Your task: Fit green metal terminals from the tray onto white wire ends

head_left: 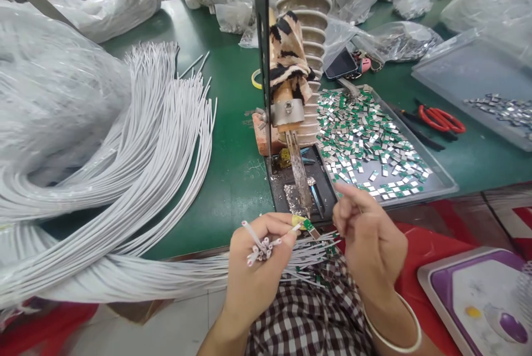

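Observation:
My left hand is closed round a bunch of white cables, their cut ends pointing up. Between its thumb and a yellow-wrapped fingertip it pinches one cable, with a small green circuit board at the end. The tip of a clamped soldering iron hangs just above that board. My right hand is raised at the near edge of a clear tray of small green boards. Its index finger is stretched out and the other fingers are curled; no object shows in it.
Long white cables cover the left of the green table. A black tray with tweezers lies under the iron. Red-handled pliers and another clear bin are at the right. Finished-looking cables with boards rest on my lap.

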`<action>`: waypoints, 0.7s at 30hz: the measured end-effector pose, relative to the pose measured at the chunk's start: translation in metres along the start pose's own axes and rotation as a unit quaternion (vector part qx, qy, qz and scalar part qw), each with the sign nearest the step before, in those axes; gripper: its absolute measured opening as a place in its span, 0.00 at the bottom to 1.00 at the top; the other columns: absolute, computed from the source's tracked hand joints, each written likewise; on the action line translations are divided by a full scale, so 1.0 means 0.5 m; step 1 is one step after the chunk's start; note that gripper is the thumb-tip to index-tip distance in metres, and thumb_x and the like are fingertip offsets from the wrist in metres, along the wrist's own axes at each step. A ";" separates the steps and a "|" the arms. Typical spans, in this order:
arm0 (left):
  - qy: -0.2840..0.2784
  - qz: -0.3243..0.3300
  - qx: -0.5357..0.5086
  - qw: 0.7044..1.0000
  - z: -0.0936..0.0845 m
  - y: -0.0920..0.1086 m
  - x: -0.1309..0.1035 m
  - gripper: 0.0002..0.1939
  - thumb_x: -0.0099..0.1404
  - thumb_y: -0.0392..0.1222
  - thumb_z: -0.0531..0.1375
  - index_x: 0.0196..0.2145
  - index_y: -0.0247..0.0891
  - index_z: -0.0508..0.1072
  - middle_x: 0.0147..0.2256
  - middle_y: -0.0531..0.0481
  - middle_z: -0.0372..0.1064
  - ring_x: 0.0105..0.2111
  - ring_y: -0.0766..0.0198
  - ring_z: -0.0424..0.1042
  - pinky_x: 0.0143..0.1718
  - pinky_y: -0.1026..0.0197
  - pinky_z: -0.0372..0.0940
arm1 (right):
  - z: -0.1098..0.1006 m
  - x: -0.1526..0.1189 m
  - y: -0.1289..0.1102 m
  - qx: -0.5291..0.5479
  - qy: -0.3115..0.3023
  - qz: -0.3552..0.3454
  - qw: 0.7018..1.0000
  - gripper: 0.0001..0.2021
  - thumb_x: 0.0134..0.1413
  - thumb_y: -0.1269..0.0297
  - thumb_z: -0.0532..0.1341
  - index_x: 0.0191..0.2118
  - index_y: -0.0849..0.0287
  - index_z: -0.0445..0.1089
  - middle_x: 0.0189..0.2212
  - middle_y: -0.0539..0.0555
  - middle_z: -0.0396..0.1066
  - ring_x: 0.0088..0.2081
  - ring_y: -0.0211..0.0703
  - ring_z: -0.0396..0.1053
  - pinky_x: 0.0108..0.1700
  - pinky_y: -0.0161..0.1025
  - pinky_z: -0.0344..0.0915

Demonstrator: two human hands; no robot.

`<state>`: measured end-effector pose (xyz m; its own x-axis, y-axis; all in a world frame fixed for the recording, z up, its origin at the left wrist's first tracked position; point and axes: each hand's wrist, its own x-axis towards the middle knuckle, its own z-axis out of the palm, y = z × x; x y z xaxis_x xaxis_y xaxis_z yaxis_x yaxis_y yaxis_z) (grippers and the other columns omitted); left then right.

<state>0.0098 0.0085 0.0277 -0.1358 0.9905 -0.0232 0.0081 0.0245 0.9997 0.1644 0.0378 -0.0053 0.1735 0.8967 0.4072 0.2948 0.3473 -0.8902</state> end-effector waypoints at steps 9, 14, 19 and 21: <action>-0.023 0.031 0.021 0.999 0.005 0.003 0.012 0.09 0.62 0.30 0.61 0.26 0.38 0.76 0.33 0.50 0.80 0.34 0.64 0.77 0.37 0.65 0.68 | -0.015 -0.002 -0.049 0.043 -0.022 0.051 0.998 0.05 0.59 0.73 0.62 0.36 0.55 0.73 0.31 0.47 0.79 0.30 0.34 0.77 0.35 0.30 0.76; -0.011 0.037 0.019 0.999 0.008 0.010 0.016 0.09 0.62 0.31 0.61 0.26 0.38 0.77 0.32 0.49 0.80 0.33 0.62 0.77 0.37 0.64 0.68 | -0.011 0.003 -0.057 -0.022 -0.012 -0.066 0.997 0.10 0.53 0.79 0.64 0.35 0.55 0.73 0.31 0.50 0.79 0.40 0.43 0.77 0.38 0.38 0.77; -0.014 0.035 0.009 0.999 0.010 0.011 0.018 0.09 0.63 0.32 0.61 0.27 0.38 0.77 0.34 0.49 0.80 0.34 0.63 0.77 0.37 0.65 0.68 | -0.005 0.006 -0.064 -0.064 -0.013 -0.117 0.991 0.11 0.52 0.80 0.64 0.36 0.55 0.73 0.33 0.50 0.80 0.41 0.45 0.76 0.42 0.43 0.76; -0.011 0.034 0.004 0.999 0.009 0.011 0.017 0.09 0.64 0.32 0.61 0.27 0.39 0.77 0.34 0.50 0.80 0.34 0.63 0.76 0.38 0.65 0.68 | -0.005 0.008 -0.067 -0.078 -0.015 -0.129 0.988 0.11 0.52 0.80 0.64 0.36 0.55 0.73 0.33 0.50 0.80 0.41 0.44 0.76 0.42 0.43 0.76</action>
<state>0.0130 0.0179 0.0329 -0.1120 0.9927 0.0452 0.0250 -0.0427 0.9988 0.1577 0.0291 0.0269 0.0464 0.7925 0.6081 0.4679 0.5206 -0.7142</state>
